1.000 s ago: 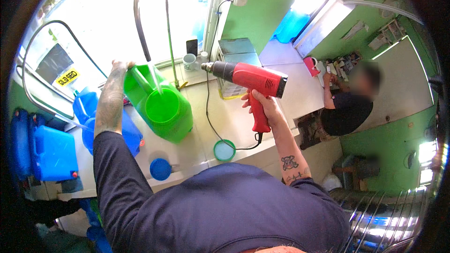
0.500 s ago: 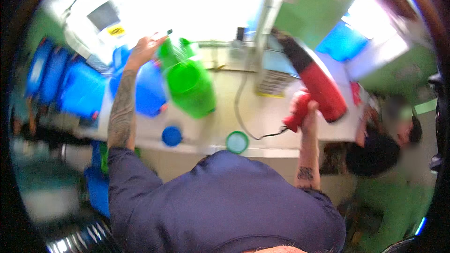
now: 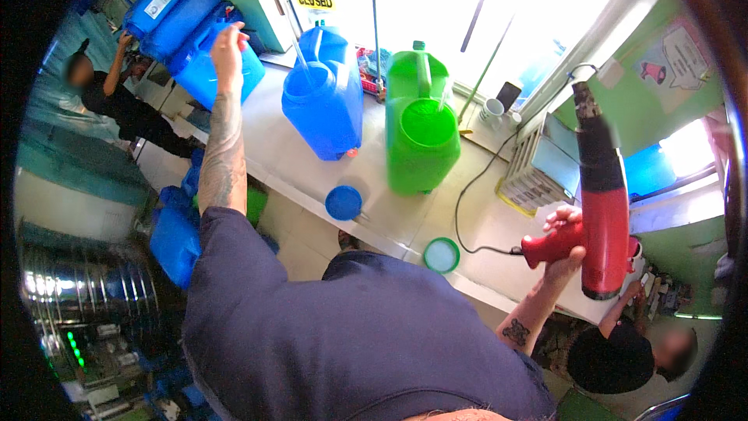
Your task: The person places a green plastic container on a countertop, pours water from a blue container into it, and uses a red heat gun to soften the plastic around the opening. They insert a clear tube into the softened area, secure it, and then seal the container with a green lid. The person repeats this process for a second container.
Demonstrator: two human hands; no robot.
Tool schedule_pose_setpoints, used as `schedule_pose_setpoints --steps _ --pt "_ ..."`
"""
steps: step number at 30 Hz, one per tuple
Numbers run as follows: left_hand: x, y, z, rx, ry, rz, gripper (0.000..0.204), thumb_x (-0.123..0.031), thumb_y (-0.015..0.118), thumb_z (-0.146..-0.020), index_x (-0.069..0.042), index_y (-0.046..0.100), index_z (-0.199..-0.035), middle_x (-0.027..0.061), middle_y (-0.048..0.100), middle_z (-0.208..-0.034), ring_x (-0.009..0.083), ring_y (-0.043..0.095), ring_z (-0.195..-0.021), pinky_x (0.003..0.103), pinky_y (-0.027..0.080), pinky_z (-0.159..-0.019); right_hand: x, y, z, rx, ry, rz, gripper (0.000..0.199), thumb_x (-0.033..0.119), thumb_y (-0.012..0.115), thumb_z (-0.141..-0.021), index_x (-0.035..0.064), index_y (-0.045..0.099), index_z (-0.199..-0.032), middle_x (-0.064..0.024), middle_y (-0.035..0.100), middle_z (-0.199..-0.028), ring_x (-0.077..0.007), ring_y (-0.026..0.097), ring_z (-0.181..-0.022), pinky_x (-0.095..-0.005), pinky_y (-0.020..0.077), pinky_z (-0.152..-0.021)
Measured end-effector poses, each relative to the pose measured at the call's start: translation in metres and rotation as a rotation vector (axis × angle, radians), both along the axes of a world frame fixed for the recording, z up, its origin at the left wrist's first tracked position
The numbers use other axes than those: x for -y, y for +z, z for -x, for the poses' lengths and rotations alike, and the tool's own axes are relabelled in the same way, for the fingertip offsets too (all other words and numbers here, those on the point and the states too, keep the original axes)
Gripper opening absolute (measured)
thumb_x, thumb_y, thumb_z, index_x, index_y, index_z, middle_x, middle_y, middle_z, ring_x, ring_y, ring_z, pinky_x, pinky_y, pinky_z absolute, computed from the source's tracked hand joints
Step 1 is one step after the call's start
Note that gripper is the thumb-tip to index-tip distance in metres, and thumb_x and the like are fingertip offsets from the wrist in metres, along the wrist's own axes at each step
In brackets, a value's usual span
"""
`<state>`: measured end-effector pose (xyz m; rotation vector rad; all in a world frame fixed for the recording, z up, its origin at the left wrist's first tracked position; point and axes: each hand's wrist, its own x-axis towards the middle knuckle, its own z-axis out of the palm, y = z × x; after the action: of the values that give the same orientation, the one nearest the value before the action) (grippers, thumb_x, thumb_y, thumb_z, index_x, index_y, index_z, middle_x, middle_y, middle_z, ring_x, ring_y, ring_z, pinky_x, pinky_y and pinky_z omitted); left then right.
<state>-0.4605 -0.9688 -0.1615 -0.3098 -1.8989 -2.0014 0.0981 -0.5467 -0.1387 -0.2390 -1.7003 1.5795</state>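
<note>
We see the right hand [image 3: 562,235] clenched round the red heat gun [image 3: 598,203] held over the worktop [image 3: 405,210], nozzle up beside the green jug [image 3: 421,144], while the left hand [image 3: 226,40] reaches, fingers loose, to stacked blue jugs [image 3: 204,70]; judged risk: with attention split, the nozzle may scorch plastic or its cord [image 3: 467,210] may snag.

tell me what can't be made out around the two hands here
Head view only:
- Left hand on the blue plastic jerrycans stacked at the counter's end: its grip is too small and turned away to tell.
- Red plastic heat gun: the right hand covers its handle and trigger.
- Green plastic jerrycan: window glare washes out its top and the thin tube there.
- Near counter edge: hidden by the person's own dark shirt.
</note>
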Motion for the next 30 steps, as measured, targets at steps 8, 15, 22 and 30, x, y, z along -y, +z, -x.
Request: schedule_pose_setpoints --steps 8,15,22,30 --pt "-0.053 -0.137 0.187 0.166 -0.43 0.348 0.043 -0.041 0.056 -0.098 -0.005 0.068 -0.118 0.0046 0.071 -0.102 0.0132 0.064 -0.09 0.028 0.05 -0.078 0.122 0.018 0.087 0.128 0.025 0.159 0.092 0.073 0.075 -0.073 -0.001 0.052 -0.122 -0.0166 0.062 -0.101 -0.0267 0.066 -0.082 -0.0348 0.0583 -0.066" --pt "-0.098 -0.157 0.213 -0.025 -0.736 0.198 0.039 -0.035 0.057 -0.095 -0.008 0.069 -0.121 0.0099 0.072 -0.11 0.0256 0.067 -0.102 0.037 0.052 -0.088 0.188 0.011 0.241 0.206 0.078 0.339 0.058 0.046 0.054 -0.102 -0.0024 0.051 -0.134 -0.0187 0.067 -0.111 -0.0257 0.07 -0.088 -0.0321 0.0573 -0.067" --pt "-0.078 -0.142 0.171 0.068 -0.734 0.155 0.039 -0.035 0.057 -0.095 -0.008 0.069 -0.121 0.0106 0.072 -0.111 0.0264 0.067 -0.102 0.037 0.051 -0.088 0.194 -0.014 0.363 0.365 0.01 0.51 0.055 0.05 0.058 -0.099 0.0005 0.059 -0.122 -0.0158 0.07 -0.106 -0.0236 0.071 -0.089 -0.0323 0.0574 -0.069" --pt "-0.07 -0.137 0.16 0.082 -0.742 0.156 0.039 -0.035 0.057 -0.095 -0.008 0.069 -0.121 0.0115 0.072 -0.112 0.0273 0.067 -0.103 0.038 0.051 -0.089 0.194 -0.038 0.432 0.354 0.172 0.567 0.063 0.055 0.061 -0.096 -0.0028 0.057 -0.121 -0.0152 0.07 -0.106 -0.022 0.07 -0.095 -0.0304 0.0578 -0.069"
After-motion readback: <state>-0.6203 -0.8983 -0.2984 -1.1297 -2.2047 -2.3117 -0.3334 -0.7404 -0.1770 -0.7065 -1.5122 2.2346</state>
